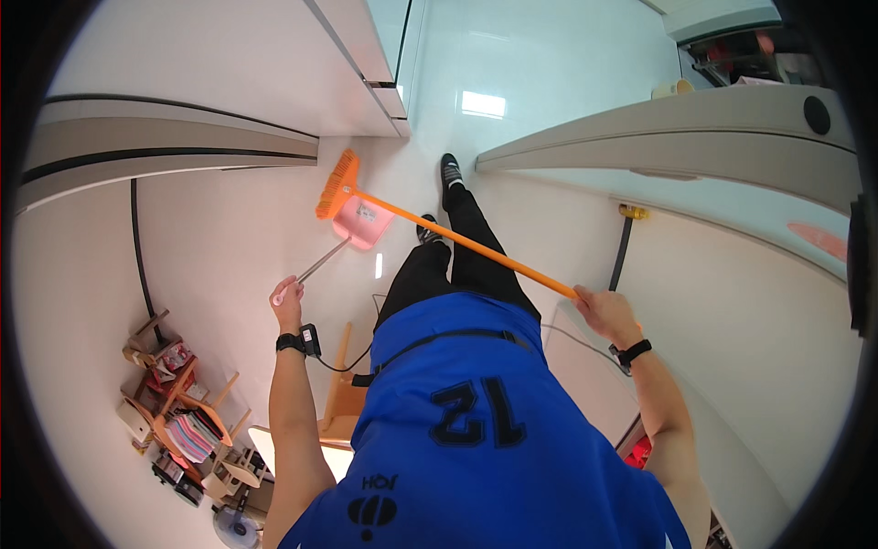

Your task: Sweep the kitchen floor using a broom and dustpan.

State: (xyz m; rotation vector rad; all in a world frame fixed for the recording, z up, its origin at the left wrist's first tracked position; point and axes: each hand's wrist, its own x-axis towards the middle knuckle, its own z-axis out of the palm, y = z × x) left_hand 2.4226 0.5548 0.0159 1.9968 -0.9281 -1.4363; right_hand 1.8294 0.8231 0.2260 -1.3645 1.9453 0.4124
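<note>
My left hand [287, 300] is closed around the end of the thin handle of a pink dustpan [362, 223], which is low by the floor at the upper left of centre. In my right hand [607, 316], on the right, is the end of the long orange stick of a broom [466, 241]. The stick slants across in front of my legs. Its orange bristle head [338, 184] lies just beyond the dustpan's far left side, partly overlapping it in view; whether they touch I cannot tell.
White cabinets [226, 62] stand ahead on the left, and a grey-beige panel [651, 130] juts in from the right. A wooden chair [339, 405] is close to my left side. Chairs and stacked goods [185, 405] are further left, with a fan [235, 525] below them.
</note>
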